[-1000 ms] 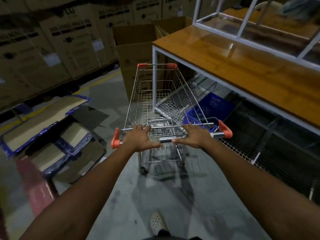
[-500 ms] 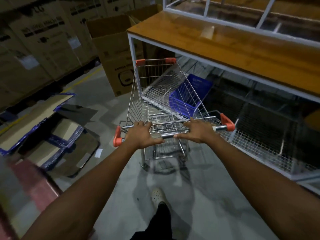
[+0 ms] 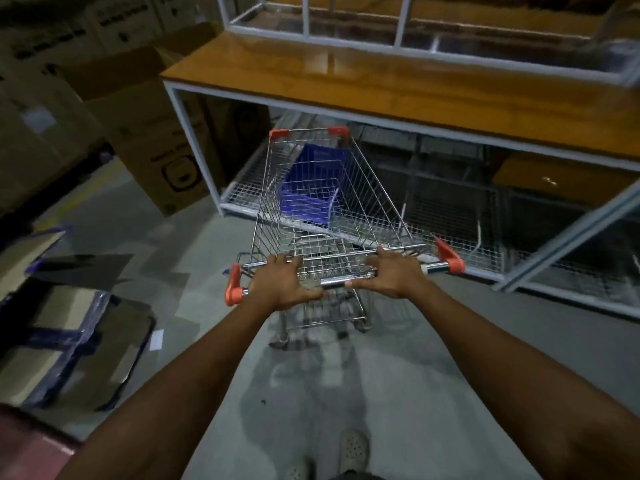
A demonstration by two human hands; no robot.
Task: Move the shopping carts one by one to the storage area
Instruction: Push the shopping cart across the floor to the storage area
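Evidently, the handle (image 3: 332,283) is clasped by the left hand (image 3: 282,289) and right hand (image 3: 391,276), set apart, so the cart (image 3: 375,202) can be steered squarely toward the rack (image 3: 381,88).

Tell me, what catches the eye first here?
A wire shopping cart with orange corners fills the middle; the left hand and right hand grip its handle bar. Right ahead stands a wood-topped metal rack, and a blue crate shows through the cart's mesh.

Cart (image 3: 332,233) before table (image 3: 381,84); basket (image 3: 310,192) on wire shelf (image 3: 450,216) beneath, behind Cart; boxes (image 3: 156,150) left of table.
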